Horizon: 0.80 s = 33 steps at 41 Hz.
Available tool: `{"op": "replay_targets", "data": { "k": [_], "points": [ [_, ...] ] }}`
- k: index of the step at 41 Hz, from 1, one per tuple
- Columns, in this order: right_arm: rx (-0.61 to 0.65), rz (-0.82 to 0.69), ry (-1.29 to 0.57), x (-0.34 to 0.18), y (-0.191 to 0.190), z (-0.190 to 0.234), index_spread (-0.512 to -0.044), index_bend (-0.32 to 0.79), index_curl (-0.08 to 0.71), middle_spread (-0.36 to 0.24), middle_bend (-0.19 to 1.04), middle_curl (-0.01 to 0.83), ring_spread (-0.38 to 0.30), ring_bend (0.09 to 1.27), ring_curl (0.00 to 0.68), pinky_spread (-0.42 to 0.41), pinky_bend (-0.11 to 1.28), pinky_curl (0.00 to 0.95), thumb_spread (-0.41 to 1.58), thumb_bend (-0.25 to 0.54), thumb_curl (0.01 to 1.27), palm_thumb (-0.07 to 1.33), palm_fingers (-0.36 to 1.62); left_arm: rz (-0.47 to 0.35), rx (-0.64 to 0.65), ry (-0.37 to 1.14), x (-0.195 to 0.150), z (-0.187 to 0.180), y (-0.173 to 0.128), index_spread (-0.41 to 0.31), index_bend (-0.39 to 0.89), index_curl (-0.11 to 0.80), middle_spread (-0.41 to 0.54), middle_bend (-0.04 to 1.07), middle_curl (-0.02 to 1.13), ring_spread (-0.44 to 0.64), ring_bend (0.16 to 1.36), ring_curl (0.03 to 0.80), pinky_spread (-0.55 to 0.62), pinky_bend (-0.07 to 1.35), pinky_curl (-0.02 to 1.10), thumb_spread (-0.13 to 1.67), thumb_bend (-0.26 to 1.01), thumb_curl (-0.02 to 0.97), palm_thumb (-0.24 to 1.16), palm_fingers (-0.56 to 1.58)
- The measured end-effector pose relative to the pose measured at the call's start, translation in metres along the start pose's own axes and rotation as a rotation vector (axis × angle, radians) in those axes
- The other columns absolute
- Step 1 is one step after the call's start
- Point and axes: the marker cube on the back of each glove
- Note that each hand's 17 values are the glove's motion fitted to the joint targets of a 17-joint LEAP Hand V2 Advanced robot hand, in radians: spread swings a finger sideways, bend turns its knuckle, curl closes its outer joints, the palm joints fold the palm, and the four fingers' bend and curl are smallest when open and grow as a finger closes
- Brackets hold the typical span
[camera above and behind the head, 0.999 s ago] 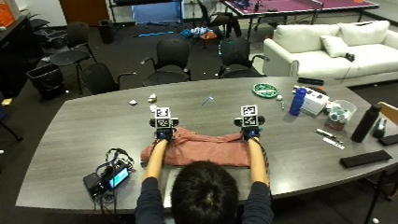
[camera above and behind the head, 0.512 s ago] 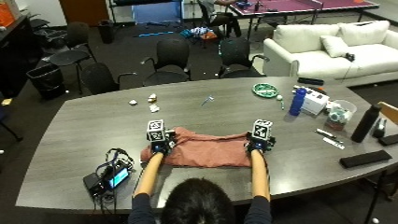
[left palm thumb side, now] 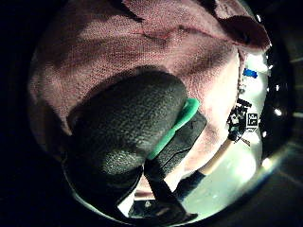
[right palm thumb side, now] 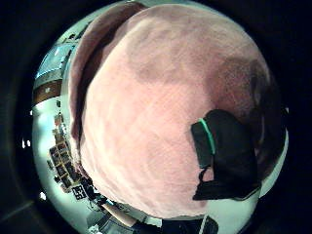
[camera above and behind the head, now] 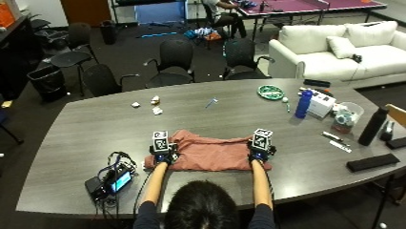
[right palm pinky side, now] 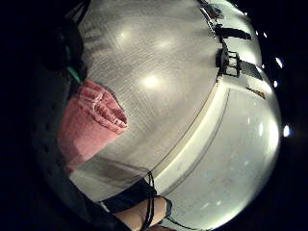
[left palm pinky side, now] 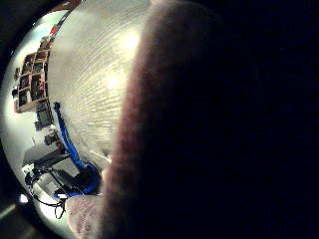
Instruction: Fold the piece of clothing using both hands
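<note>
- Containers on the grey oval desk (camera above and behind the head: 95, 129): a clear plastic cup (camera above and behind the head: 346, 114) stands near my right-hand far edge with something pale inside that I cannot identify, and a round green patterned dish (camera above and behind the head: 271, 91) sits further in; I cannot make out what it holds.
- A blue bottle (camera above and behind the head: 304, 103) stands upright just beside a white box (camera above and behind the head: 321, 102), and a tall black bottle (camera above and behind the head: 371, 125) stands upright near the desk's right end.
- The salmon-pink knitted garment (camera above and behind the head: 212, 153) lies flat on the desk right in front of me, stretched as a wide band between my two hands.
- My left hand (camera above and behind the head: 163, 153) sits at the garment's left end; the thumb-side palm view shows my gloved thumb (left palm thumb side: 125, 132) curled down onto the fabric, so this grip is pinching the cloth.
- My right hand (camera above and behind the head: 259, 151) sits at the garment's right end, with a gloved finger (right palm thumb side: 229, 156) lying on the fabric. I cannot tell whether this grip is pinching the cloth or only resting on it.
- The fabric has a fine ribbed weave. Its far edge is uneven, with a bump behind my left hand, and a stitched hem (right palm pinky side: 103, 113) shows at the right end.
- A black device with a lit screen and tangled cables (camera above and behind the head: 111, 177) lies to my left, apart from the garment.
</note>
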Motion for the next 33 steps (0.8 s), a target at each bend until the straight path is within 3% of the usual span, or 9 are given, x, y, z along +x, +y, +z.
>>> {"op": "replay_targets", "data": {
  "k": [1, 4, 7, 14, 21, 25, 29, 33],
  "points": [
    [0.000, -0.017, -0.007, -0.003, 0.001, 0.000, -0.086, 0.02, 0.090, -0.002, 0.36, 0.463, -0.085, 0.71, 0.430, -0.025, 0.74, 0.385, 1.33, 0.038, 0.37, 0.65, 0.76, 0.007, -0.004, 0.002, 0.001, 0.000, 0.000, -0.102, 0.08, 0.248, 0.228, 0.17, 0.28, 0.42, 0.59, 0.384, 0.42, 0.48, 0.37, 1.07, -0.04, 0.203, -0.04, -0.07],
    [0.033, -0.062, -0.022, -0.010, 0.003, -0.002, -0.096, 0.04, 0.086, -0.043, 0.36, 0.462, -0.122, 0.71, 0.417, -0.100, 0.74, 0.368, 1.32, 0.056, 0.38, 0.71, 0.85, 0.029, -0.035, 0.002, 0.003, 0.001, 0.003, -0.103, 0.09, 0.238, 0.240, 0.17, 0.28, 0.43, 0.60, 0.376, 0.42, 0.49, 0.37, 1.06, -0.04, 0.204, -0.04, -0.08],
    [0.024, -0.071, 0.002, -0.013, 0.008, -0.002, -0.136, 0.12, 0.117, -0.096, 0.38, 0.474, -0.164, 0.71, 0.426, -0.200, 0.75, 0.369, 1.29, 0.099, 0.40, 0.82, 1.10, 0.065, -0.063, 0.008, 0.007, 0.003, 0.007, -0.099, 0.09, 0.228, 0.248, 0.17, 0.28, 0.45, 0.60, 0.371, 0.42, 0.49, 0.36, 1.06, -0.04, 0.204, -0.04, -0.09],
    [0.003, -0.100, 0.032, 0.002, 0.007, -0.011, -0.205, 0.17, 0.201, -0.163, 0.40, 0.498, -0.214, 0.73, 0.456, -0.298, 0.68, 0.378, 1.20, 0.121, 0.43, 0.95, 1.25, 0.061, -0.076, 0.030, 0.008, 0.000, 0.017, -0.091, 0.10, 0.214, 0.273, 0.17, 0.27, 0.47, 0.60, 0.355, 0.44, 0.50, 0.36, 1.05, -0.04, 0.208, -0.03, -0.10],
    [0.020, 0.071, -0.028, 0.053, 0.000, -0.044, -0.235, 0.16, 0.253, -0.191, 0.39, 0.503, -0.233, 0.71, 0.459, -0.346, 0.67, 0.378, 1.12, 0.090, 0.45, 0.99, 1.27, 0.068, -0.170, 0.117, 0.011, -0.010, 0.038, -0.069, 0.14, 0.218, 0.252, 0.16, 0.26, 0.46, 0.59, 0.343, 0.43, 0.51, 0.36, 1.06, -0.02, 0.225, 0.01, -0.04],
    [0.051, 0.103, -0.041, 0.071, 0.010, -0.081, -0.242, 0.16, 0.274, -0.199, 0.38, 0.507, -0.235, 0.70, 0.458, -0.350, 0.66, 0.380, 1.10, 0.076, 0.45, 1.01, 1.27, 0.059, -0.168, 0.197, 0.012, -0.017, 0.039, -0.059, 0.16, 0.230, 0.223, 0.13, 0.24, 0.37, 0.63, 0.337, 0.29, 0.57, 0.37, 1.08, -0.01, 0.237, 0.04, 0.11],
    [0.084, 0.072, -0.093, 0.065, 0.014, -0.113, -0.242, 0.15, 0.289, -0.205, 0.37, 0.508, -0.237, 0.68, 0.457, -0.355, 0.67, 0.384, 1.05, 0.042, 0.46, 1.01, 1.26, 0.030, -0.169, 0.224, 0.006, -0.025, 0.042, -0.054, 0.19, 0.257, 0.228, 0.12, 0.23, 0.35, 0.62, 0.343, 0.27, 0.59, 0.38, 1.09, -0.01, 0.245, 0.06, 0.08],
    [0.144, 0.024, -0.164, 0.033, 0.023, -0.152, -0.243, 0.15, 0.302, -0.207, 0.36, 0.508, -0.239, 0.68, 0.459, -0.356, 0.67, 0.387, 0.98, 0.009, 0.48, 1.01, 1.26, 0.095, -0.095, 0.267, 0.001, -0.042, 0.047, -0.046, 0.19, 0.277, 0.236, 0.13, 0.22, 0.36, 0.62, 0.341, 0.26, 0.59, 0.39, 1.10, -0.02, 0.248, 0.06, 0.05]
  ]
}}
